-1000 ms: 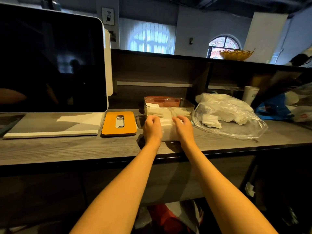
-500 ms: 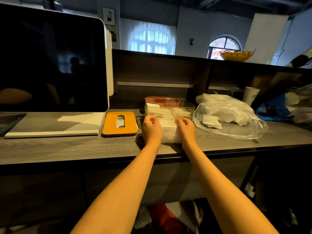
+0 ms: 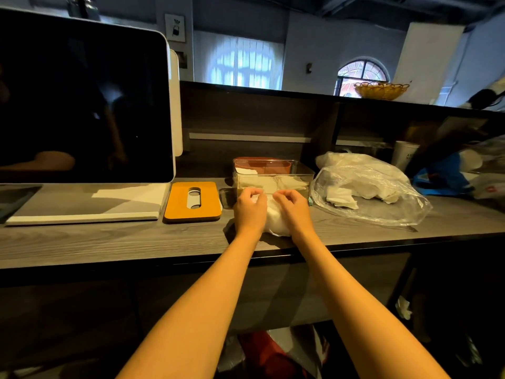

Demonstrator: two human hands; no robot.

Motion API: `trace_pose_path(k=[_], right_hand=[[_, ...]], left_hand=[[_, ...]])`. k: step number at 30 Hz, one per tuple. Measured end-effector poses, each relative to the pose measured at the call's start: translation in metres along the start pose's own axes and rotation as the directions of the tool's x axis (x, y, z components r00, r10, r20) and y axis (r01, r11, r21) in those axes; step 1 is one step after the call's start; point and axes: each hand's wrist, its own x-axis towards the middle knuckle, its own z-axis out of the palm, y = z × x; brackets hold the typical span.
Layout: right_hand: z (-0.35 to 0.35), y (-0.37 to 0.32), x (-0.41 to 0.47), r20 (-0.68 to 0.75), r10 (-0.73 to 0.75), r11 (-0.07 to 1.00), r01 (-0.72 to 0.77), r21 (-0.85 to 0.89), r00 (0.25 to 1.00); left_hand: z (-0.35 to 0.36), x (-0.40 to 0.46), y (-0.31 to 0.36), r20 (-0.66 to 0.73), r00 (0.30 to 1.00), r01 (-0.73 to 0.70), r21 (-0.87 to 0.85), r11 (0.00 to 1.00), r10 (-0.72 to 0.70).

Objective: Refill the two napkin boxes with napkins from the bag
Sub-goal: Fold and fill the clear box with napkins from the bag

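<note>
One clear napkin box (image 3: 273, 177) part-filled; refill under way.
Left hand (image 3: 250, 207) and right hand (image 3: 293, 210) grasp a napkin stack (image 3: 274, 221) on the worktop (image 3: 109, 242), before the box; bag (image 3: 366, 187) beside holds more.

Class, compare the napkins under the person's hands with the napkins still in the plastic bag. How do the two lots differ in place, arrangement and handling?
The stack of napkins lies bare on the counter before the clear box; the bagged napkins sit inside the plastic bag, to the right. The stack is bunched together; the bagged napkins lie loose and crumpled. The left hand and right hand grip the stack; nothing touches the bagged napkins. Both are white.
</note>
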Motion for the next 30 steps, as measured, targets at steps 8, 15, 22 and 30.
trace_pose_path(k=[8, 15, 22, 30], right_hand=[[0.0, 0.002, -0.001, -0.041, -0.004, 1.0, 0.003, -0.018, 0.999], [-0.004, 0.002, -0.001, -0.068, 0.059, 0.996, -0.055, 0.068, 0.996], [-0.001, 0.001, -0.002, -0.029, -0.066, 0.997, 0.065, -0.043, 0.997], [-0.007, -0.014, -0.018, 0.222, -0.2, 0.979, 0.184, 0.092, 0.954]], left_hand=[[-0.002, 0.0, -0.001, -0.061, 0.998, 0.009, 0.015, 1.0, -0.008], [-0.003, -0.003, 0.001, -0.027, 1.0, 0.015, -0.018, 1.0, -0.015], [-0.002, -0.004, 0.0, -0.044, 0.998, -0.027, 0.155, 0.988, 0.034], [-0.019, -0.001, 0.007, -0.316, 0.947, 0.033, 0.243, 0.969, 0.047]])
